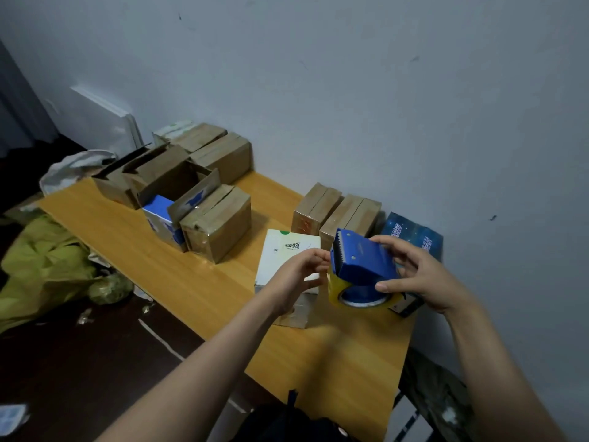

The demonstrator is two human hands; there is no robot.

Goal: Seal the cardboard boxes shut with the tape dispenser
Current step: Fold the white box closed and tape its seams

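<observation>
Being gripped by the right hand [427, 279], the blue plastic tape dispenser [363, 261] could nick the left hand [298, 271], whose fingers' [319, 255] hold is unclear.

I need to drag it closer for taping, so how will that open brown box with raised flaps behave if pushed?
The open box probably slides easily on the smooth table. Its raised flaps look creased, so they would likely bend rather than take a push. Pushed low on its wall, it seems unlikely to tip.
</observation>
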